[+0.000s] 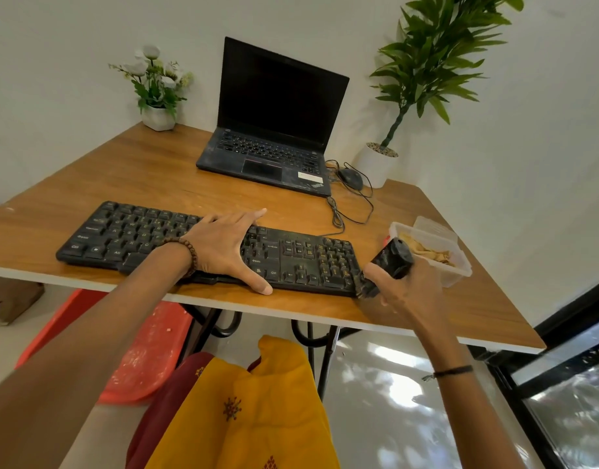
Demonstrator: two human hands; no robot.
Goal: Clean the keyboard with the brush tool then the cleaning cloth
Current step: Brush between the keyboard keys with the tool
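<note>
Left hand [223, 247] lies flat over mid keyboard [304, 262], so keys under it are hidden; most key legends too blurry to read. Brush tool [392, 257]: lower body wrapped by right hand [409, 294], bristle end barely visible. Cloth [426, 252] only partly seen inside tub [462, 270]. Tall plant [433, 62] cut off at top edge. Laptop [277, 106] sticker txt too small.

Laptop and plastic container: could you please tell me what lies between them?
In the head view, a coiled black cable lies on the wooden desk between the laptop and the container.
</note>
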